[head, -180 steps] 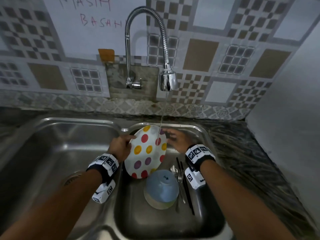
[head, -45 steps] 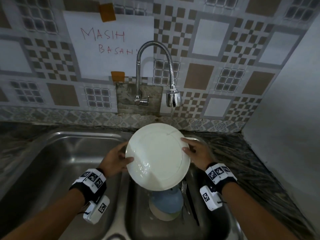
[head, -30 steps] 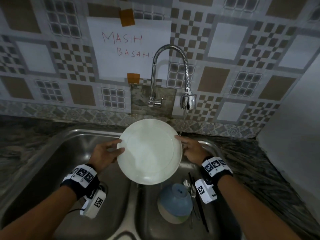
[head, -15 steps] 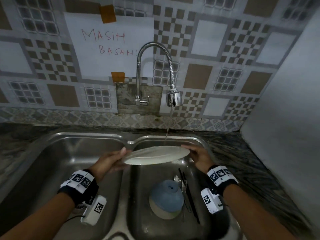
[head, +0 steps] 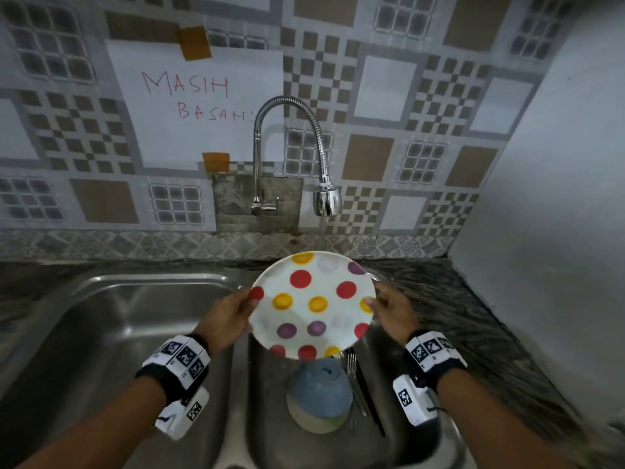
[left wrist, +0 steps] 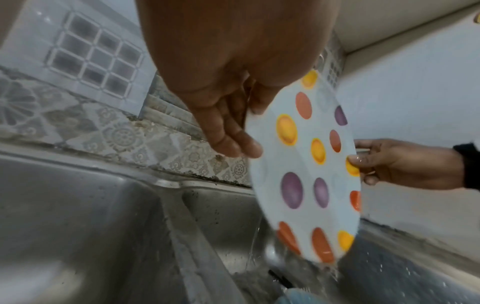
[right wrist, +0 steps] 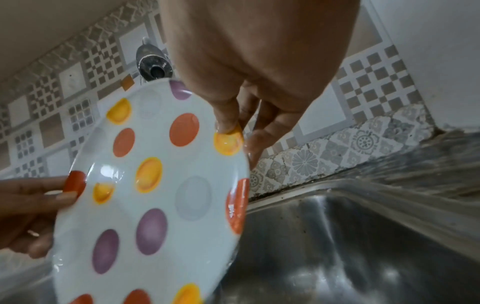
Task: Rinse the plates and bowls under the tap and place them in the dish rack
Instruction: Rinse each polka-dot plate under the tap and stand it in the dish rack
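Observation:
A white plate with red, yellow and purple dots (head: 313, 306) (left wrist: 309, 168) (right wrist: 155, 195) is held tilted above the right sink basin, its dotted face toward me. My left hand (head: 233, 314) (left wrist: 233, 123) pinches its left rim, thumb on the face. My right hand (head: 389, 308) (right wrist: 233, 115) pinches the right rim, thumb on a yellow dot. The tap head (head: 326, 201) (right wrist: 153, 63) runs a thin stream behind the plate's top edge. A blue bowl (head: 319, 397) lies upside down in the basin below.
A fork (head: 355, 377) and dark utensils lie beside the bowl in the right basin (head: 267, 401). The left basin (head: 101, 333) lies to the left. A dark stone counter (head: 473, 316) and a white wall panel (head: 541, 231) are on the right. No dish rack is in view.
The plate has flipped: from its plain underside facing me, through flat under the stream, to its dotted face toward me. Both hands stayed on its rim.

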`<state>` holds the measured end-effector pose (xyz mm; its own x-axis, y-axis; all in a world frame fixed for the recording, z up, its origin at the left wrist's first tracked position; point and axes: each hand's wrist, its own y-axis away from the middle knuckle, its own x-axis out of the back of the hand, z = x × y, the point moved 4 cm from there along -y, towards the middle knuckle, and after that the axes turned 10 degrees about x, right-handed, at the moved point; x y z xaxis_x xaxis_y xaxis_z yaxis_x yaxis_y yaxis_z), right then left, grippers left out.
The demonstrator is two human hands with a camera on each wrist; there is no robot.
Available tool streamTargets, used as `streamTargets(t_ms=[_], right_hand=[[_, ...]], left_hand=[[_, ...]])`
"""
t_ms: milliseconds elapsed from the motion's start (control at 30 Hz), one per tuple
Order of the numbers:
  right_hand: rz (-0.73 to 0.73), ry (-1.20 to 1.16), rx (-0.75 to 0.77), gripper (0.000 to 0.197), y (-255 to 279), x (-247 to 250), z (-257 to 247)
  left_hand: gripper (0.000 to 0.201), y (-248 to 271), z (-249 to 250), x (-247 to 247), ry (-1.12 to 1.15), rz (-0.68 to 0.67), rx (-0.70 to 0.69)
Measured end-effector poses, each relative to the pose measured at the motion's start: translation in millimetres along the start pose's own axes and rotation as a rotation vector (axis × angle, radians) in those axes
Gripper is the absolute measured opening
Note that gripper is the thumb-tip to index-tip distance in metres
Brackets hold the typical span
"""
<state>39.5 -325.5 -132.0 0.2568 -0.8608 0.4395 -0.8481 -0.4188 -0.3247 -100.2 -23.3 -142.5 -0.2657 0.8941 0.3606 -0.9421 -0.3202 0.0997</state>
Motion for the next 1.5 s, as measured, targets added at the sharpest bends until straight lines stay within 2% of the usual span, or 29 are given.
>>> streamTargets(t_ms=[67,167,267,400,500,533,567,633,667,733,833,1000,1200,1300,1400,1500], right_hand=[[-0.023,0.019,0.022,0.039,6.6,4.3,-3.8],[-0.020,0.055,0.082,0.045,20.1,13.1,-15.8],[0.007,0.073,0.128,0.049,38.5,22.4,-33.7],[0.080,0.129,0.111,0.046,68.1,46.9,-46.5],[0.126,0.161,0.105,0.042,99.6,75.8,-64.2],[0.150,0.192,0.104,0.043,112.1,87.5,-71.0],[0.179,0.227,0.097,0.043,125.7,99.5,-78.7],[0.240,0.295,0.072,0.042,157.3,126.4,-86.8],[0.273,0.329,0.061,0.042,175.0,141.9,-89.2],[0.346,0.403,0.007,0.043,212.7,175.5,-94.8],[0.456,0.560,-0.086,0.039,279.0,223.7,-106.5],[0.550,0.719,-0.228,0.037,386.9,274.8,-124.8],[0.596,0.729,-0.397,0.033,508.9,299.0,-129.3],[0.619,0.726,-0.464,0.034,555.2,298.8,-126.4],[0.629,0.717,-0.520,0.035,591.1,294.1,-118.4],[0.642,0.685,-0.590,0.034,616.8,286.0,-102.0]], left_hand=[[0.014,-0.5,-2.9,3.8,-0.055,-0.039,-0.032],[0.030,6.2,6.0,4.0,-0.023,-0.119,-0.074],[0.046,7.2,14.9,-0.4,-0.094,-0.089,-0.119],[0.042,4.6,29.2,-16.5,-0.074,-0.203,-0.200],[0.043,14.2,63.4,-34.9,-0.180,-0.241,-0.292],[0.043,15.7,75.9,-45.5,-0.277,-0.259,-0.335],[0.043,21.5,92.4,-57.4,-0.380,-0.265,-0.371],[0.042,31.4,117.5,-85.6,-0.420,-0.248,-0.441],[0.041,39.7,130.5,-103.5,-0.368,-0.264,-0.509],[0.040,56.1,151.9,-141.7,-0.245,-0.388,-0.604],[0.043,76.4,171.0,-204.9,-0.173,-0.541,-0.667],[0.043,134.4,201.1,-304.1,-0.186,-0.609,-0.758],[0.049,213.4,211.4,-407.9,-0.200,-0.808,-0.834],[0.040,247.1,207.1,-448.2,-0.223,-0.857,-0.870],[0.021,269.7,197.5,-481.2,-0.287,-0.839,-0.898],[0.016,285.2,180.7,-512.4,-0.320,-0.936,-0.830]])
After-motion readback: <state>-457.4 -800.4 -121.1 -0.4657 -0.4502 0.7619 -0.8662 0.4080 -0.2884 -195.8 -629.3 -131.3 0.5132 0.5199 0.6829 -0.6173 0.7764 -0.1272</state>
